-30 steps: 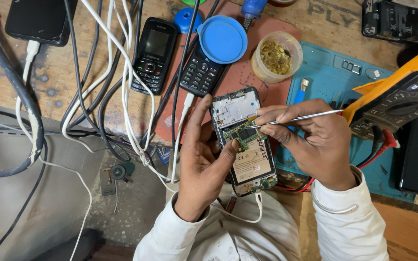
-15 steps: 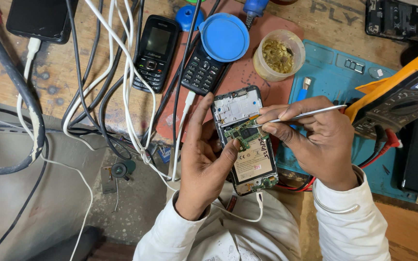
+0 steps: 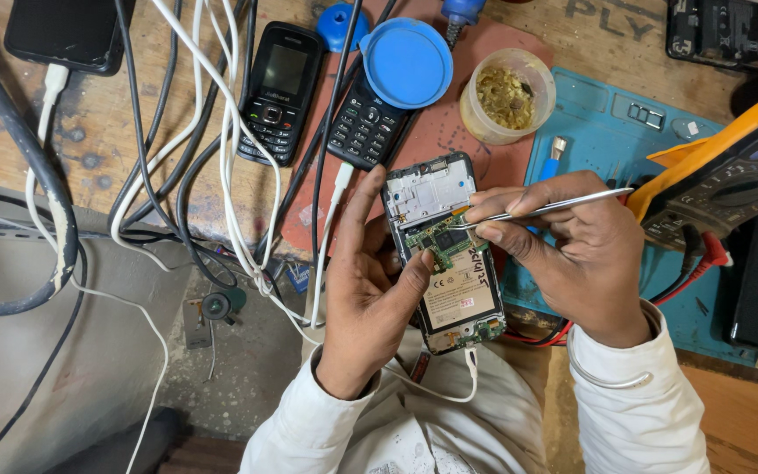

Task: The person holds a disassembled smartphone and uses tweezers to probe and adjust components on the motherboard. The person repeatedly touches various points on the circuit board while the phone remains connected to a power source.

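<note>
Left hand (image 3: 370, 290) grips opened phone (image 3: 446, 250) above bench edge. Right hand (image 3: 572, 254) pinches tweezers (image 3: 541, 209), tips on board (image 3: 439, 239). Probing step, I'd say; next needs steady, fine tip placement.

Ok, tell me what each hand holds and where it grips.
Left hand grips the opened phone by its long sides, thumb on the board. Right hand pinches the metal tweezers near mid-length.

The open phone (image 3: 446, 254) shows a green board and a white battery. The tweezers (image 3: 547, 208) are silver. The lid (image 3: 406, 63) is blue, the mat (image 3: 611, 140) teal, the meter (image 3: 730, 167) yellow.
</note>
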Action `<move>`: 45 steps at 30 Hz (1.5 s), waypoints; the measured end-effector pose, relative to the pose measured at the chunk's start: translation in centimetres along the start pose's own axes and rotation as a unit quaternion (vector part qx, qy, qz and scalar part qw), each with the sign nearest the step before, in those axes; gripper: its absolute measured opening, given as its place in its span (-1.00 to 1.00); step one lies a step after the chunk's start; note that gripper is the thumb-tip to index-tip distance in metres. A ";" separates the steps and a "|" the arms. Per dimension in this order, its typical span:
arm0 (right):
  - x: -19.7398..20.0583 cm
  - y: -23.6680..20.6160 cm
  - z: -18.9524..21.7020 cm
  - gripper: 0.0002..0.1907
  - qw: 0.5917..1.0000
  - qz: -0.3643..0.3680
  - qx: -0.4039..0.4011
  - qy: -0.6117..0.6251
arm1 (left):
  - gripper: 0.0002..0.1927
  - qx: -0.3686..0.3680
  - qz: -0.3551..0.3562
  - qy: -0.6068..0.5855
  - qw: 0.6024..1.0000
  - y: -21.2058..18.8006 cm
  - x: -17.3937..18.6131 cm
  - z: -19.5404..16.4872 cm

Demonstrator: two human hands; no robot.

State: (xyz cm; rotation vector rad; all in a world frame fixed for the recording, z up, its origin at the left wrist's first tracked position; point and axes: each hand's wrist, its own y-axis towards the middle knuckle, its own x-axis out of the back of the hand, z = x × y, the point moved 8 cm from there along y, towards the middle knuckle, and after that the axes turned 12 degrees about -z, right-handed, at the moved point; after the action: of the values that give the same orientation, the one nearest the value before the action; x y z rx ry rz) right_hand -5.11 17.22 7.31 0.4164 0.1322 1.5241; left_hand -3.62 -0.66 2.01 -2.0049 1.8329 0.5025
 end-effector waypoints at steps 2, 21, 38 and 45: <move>0.2 -0.1 -0.1 -0.69 0.999 -0.012 -0.025 0.026 | -0.20 -0.001 -0.003 -0.002 1.000 0.0 0.0 0.0; -0.3 -3.2 3.0 -0.81 0.975 -0.217 0.035 -0.040 | -0.14 0.062 -0.016 -0.064 0.996 0.3 0.1 -0.2; -0.8 -4.5 2.7 -0.81 0.977 -0.203 0.021 -0.060 | -0.11 0.094 -0.015 -0.089 0.991 0.3 0.4 -0.2; -1.5 -4.4 2.7 -0.78 0.977 -0.193 -0.028 -0.086 | -0.12 0.084 -0.017 -0.085 0.993 0.2 0.2 -0.4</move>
State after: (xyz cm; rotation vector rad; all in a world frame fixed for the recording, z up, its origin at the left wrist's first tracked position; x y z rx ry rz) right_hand -0.11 15.28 8.02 0.4470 0.0320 1.1031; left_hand -3.84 -1.04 2.27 -1.8210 1.6764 0.4773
